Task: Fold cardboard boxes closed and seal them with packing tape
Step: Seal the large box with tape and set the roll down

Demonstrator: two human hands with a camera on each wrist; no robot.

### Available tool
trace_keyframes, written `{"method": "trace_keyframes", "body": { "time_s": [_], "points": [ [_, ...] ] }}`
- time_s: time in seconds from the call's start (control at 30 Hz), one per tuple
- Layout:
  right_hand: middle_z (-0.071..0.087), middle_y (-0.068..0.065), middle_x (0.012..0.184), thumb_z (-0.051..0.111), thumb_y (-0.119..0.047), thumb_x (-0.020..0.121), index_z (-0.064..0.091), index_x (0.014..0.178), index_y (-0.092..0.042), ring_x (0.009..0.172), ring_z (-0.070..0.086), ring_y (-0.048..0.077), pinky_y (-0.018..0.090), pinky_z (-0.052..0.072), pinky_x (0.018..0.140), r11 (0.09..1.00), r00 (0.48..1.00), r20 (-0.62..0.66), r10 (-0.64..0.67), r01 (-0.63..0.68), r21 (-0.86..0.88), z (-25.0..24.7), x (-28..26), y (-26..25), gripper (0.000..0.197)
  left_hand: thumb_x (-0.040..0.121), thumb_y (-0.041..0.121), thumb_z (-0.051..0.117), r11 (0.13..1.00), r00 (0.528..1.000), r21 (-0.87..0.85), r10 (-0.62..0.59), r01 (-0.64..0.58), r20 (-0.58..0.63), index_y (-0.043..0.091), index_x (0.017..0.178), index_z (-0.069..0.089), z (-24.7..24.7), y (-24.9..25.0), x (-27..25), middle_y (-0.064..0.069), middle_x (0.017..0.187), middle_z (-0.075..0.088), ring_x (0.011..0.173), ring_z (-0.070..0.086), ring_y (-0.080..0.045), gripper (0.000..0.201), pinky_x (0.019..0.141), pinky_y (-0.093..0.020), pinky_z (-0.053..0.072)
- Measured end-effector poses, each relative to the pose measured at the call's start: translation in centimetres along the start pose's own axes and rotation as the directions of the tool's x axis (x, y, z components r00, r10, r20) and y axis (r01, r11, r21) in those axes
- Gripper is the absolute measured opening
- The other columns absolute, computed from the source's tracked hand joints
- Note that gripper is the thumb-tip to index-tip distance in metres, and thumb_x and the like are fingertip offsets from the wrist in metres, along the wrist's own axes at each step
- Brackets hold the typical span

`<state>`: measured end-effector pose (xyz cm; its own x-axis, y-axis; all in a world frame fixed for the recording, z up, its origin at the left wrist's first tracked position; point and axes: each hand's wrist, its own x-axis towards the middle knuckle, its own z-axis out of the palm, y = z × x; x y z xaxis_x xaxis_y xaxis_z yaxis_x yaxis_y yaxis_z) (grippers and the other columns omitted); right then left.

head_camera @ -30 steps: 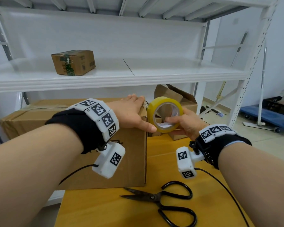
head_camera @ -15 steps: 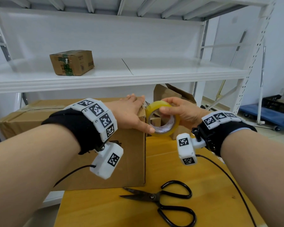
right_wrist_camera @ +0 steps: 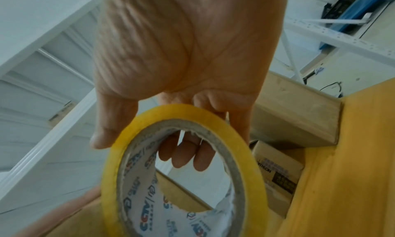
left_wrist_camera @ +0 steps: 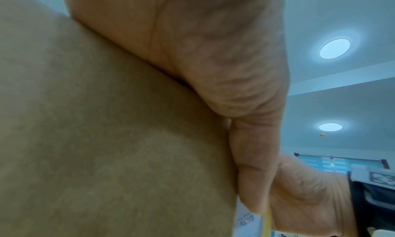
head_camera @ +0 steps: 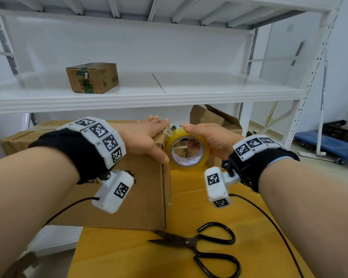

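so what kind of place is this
Probably a stockroom or packing area: white metal shelving holding a small cardboard box, a blue platform trolley on the floor, and a tape roll beside a big carton.

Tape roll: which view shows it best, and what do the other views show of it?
The right wrist view. The tape roll fills the frame, its printed core readable, the right hand gripping it with fingers through the core. The head view shows it whole but smaller, beside the large cardboard box. The left wrist view shows only a yellow sliver.
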<state>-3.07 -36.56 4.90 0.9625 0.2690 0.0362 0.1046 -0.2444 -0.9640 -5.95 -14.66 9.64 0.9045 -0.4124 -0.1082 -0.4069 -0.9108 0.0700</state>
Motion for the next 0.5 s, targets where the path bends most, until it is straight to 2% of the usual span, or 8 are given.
{"method": "trace_keyframes", "body": {
  "time_s": [0.07,0.13,0.17,0.23,0.3,0.37,0.43,0.5],
  "points": [
    [0.072,0.018,0.112,0.076,-0.064,0.072,0.074,0.113,-0.006,0.090,0.067,0.022,0.038,0.057,0.086,0.999,0.999,0.001,0.032,-0.032,-0.023,0.7,0.0,-0.4,0.071,0.080,0.056,0.069,1.000,1.000,-0.028,0.002,-0.002,0.008,0.029,0.156,-0.010,-0.1,-0.7,-0.5,0.002,0.164,-0.013,0.150,-0.014,-0.013,0.113,0.122,-0.036,-0.004],
    [0.073,0.017,0.104,0.074,-0.065,0.073,0.075,0.107,-0.006,0.088,0.068,0.024,0.045,0.058,0.091,0.997,0.997,0.022,0.067,-0.066,-0.034,1.3,-0.1,-0.7,0.068,0.080,0.051,0.071,0.999,1.000,-0.045,0.008,-0.007,0.021,0.032,0.155,-0.009,-0.3,-1.3,-1.1,0.006,0.164,-0.013,0.149,-0.016,-0.011,0.111,0.121,-0.035,-0.006],
    [0.073,0.015,0.098,0.072,-0.064,0.077,0.075,0.102,-0.007,0.086,0.068,0.024,0.047,0.058,0.088,0.995,0.995,0.043,0.092,-0.091,-0.027,1.5,-0.2,-0.8,0.062,0.080,0.048,0.073,0.999,1.000,-0.052,0.009,-0.007,0.026,0.034,0.155,-0.008,-0.4,-1.6,-1.4,0.008,0.163,-0.013,0.149,-0.016,-0.010,0.111,0.120,-0.035,-0.007],
    [0.071,0.012,0.089,0.066,-0.058,0.088,0.072,0.097,-0.010,0.079,0.067,0.023,0.040,0.058,0.075,0.985,0.979,0.107,0.171,-0.174,0.017,1.8,-0.6,-1.1,0.049,0.079,0.045,0.075,0.998,0.999,-0.063,0.007,-0.004,0.043,0.038,0.154,-0.007,-0.6,-2.2,-1.8,0.011,0.163,-0.012,0.148,-0.017,-0.009,0.111,0.119,-0.036,-0.008],
    [0.070,0.011,0.089,0.061,-0.054,0.093,0.069,0.103,-0.011,0.074,0.068,0.022,0.031,0.057,0.064,0.976,0.963,0.167,0.211,-0.218,0.021,2.1,-1.1,-1.5,0.045,0.073,0.051,0.078,0.999,0.997,-0.052,0.005,-0.001,0.080,0.043,0.153,-0.007,-0.8,-2.7,-2.1,0.014,0.163,-0.012,0.148,-0.019,-0.010,0.117,0.118,-0.039,-0.011],
    [0.070,0.011,0.088,0.057,-0.049,0.097,0.066,0.108,-0.010,0.071,0.068,0.020,0.027,0.057,0.059,0.977,0.958,0.205,0.201,-0.210,0.023,2.6,-1.3,-2.1,0.042,0.060,0.056,0.072,0.999,0.993,-0.039,-0.003,0.008,0.116,0.049,0.150,-0.008,-1.1,-3.2,-2.4,0.014,0.163,-0.013,0.147,-0.022,-0.012,0.121,0.118,-0.044,-0.014],
    [0.068,0.012,0.089,0.055,-0.042,0.100,0.064,0.112,-0.007,0.071,0.068,0.020,0.029,0.059,0.063,0.981,0.954,0.245,0.172,-0.188,0.042,3.4,-1.5,-2.7,0.039,0.056,0.055,0.068,0.999,0.991,-0.025,-0.019,0.023,0.136,0.052,0.149,-0.009,-1.3,-3.6,-2.6,0.013,0.163,-0.013,0.147,-0.023,-0.015,0.121,0.118,-0.049,-0.016],
    [0.068,0.015,0.095,0.056,-0.035,0.100,0.062,0.120,-0.005,0.077,0.068,0.023,0.036,0.060,0.076,0.985,0.952,0.275,0.136,-0.161,0.069,4.1,-1.4,-3.1,0.036,0.056,0.053,0.069,1.000,0.989,-0.003,-0.030,0.030,0.145,0.054,0.148,-0.009,-1.4,-3.6,-2.9,0.011,0.163,-0.014,0.147,-0.023,-0.017,0.120,0.117,-0.051,-0.016]
  ]
}}
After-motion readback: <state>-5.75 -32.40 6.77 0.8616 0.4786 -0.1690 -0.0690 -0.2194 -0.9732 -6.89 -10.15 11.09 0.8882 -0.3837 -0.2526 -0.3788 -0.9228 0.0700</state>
